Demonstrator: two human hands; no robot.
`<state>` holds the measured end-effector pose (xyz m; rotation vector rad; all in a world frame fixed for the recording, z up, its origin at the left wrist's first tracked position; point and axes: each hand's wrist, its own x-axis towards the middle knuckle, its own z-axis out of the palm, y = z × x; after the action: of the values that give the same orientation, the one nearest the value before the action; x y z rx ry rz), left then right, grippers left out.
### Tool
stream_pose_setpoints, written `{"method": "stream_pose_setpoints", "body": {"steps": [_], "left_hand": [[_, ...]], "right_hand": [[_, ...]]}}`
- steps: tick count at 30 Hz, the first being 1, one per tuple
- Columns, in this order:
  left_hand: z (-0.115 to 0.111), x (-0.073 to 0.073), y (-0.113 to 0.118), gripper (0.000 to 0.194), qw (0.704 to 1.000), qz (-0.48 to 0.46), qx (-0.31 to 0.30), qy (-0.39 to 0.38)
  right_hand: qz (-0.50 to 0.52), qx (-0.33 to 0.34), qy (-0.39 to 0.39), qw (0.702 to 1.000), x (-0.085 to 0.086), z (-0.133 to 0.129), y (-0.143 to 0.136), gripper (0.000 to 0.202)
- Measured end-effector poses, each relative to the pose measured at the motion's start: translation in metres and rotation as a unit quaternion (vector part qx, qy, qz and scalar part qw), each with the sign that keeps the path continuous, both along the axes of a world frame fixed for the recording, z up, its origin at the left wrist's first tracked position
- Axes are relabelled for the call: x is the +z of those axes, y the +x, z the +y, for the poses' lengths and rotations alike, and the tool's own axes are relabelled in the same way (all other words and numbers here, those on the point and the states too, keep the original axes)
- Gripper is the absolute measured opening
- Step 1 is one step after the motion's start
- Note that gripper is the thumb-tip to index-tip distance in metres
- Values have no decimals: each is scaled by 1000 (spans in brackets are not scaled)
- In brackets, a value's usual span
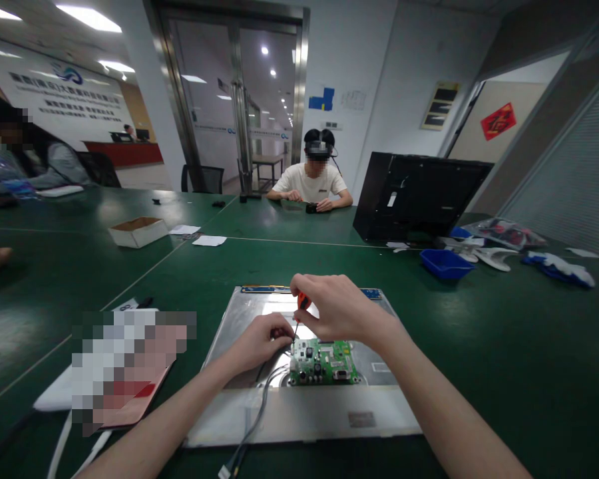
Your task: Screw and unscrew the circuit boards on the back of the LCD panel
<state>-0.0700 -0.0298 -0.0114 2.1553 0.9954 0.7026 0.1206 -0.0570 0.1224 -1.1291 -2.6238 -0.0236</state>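
Note:
In front of me a metal display panel lies flat, with a green circuit board on its middle. My right hand is closed around the red-orange handle of a screwdriver. The screwdriver's thin shaft points down to the board's upper left corner. Beside that tip, my left hand has its fingers pinched together at the board's left edge; what they hold, if anything, is hidden. A bundle of cables runs from the board's left side toward me, ending in a white connector.
Left of the panel lie a pink phone-like slab and a white item with cables. Farther off are a white box, papers, a blue tray, a glove and a black monitor housing. A person sits opposite.

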Motion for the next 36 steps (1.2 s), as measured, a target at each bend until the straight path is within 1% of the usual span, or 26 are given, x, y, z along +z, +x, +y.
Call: {"method": "stream_pose_setpoints", "body": {"steps": [4, 6, 9, 12, 14, 17, 19, 24, 27, 33, 36], "left_hand": [[-1, 2, 0, 10, 1000, -3, -4, 1], [-1, 2, 1, 9, 1000, -9, -3, -5], [-1, 1, 1, 10, 1000, -16, 0, -18], [-1, -1, 1, 11, 1000, -9, 3, -18], [0, -2, 0, 11, 1000, -3, 5, -14], [0, -1, 0, 11, 1000, -6, 7, -7], [0, -1, -1, 11, 1000, -11, 4, -4], [-1, 1, -1, 11, 1000, -8, -3, -5], [-1, 2, 0, 10, 1000, 1, 0, -8], [-2, 5, 1, 10, 1000, -4, -1, -8], [-3, 7, 1, 10, 1000, 1, 4, -5]], "right_hand": [[11, 16, -9, 1000, -1, 0, 1, 18], [10, 7, 0, 1000, -3, 2, 0, 18], [-4, -16, 26, 1000, -6, 6, -3, 13], [-24, -29, 36, 999, -5, 6, -4, 18], [-20, -24, 27, 999, -3, 4, -2, 18], [2, 6, -9, 1000, 0, 1, 1, 19], [8, 13, -24, 1000, 1, 1, 1, 21], [-3, -11, 4, 1000, -4, 4, -3, 17], [-19, -28, 17, 999, -4, 5, -3, 18], [10, 13, -42, 999, 2, 2, 6, 18], [3, -8, -23, 1000, 0, 4, 4, 18]]}}
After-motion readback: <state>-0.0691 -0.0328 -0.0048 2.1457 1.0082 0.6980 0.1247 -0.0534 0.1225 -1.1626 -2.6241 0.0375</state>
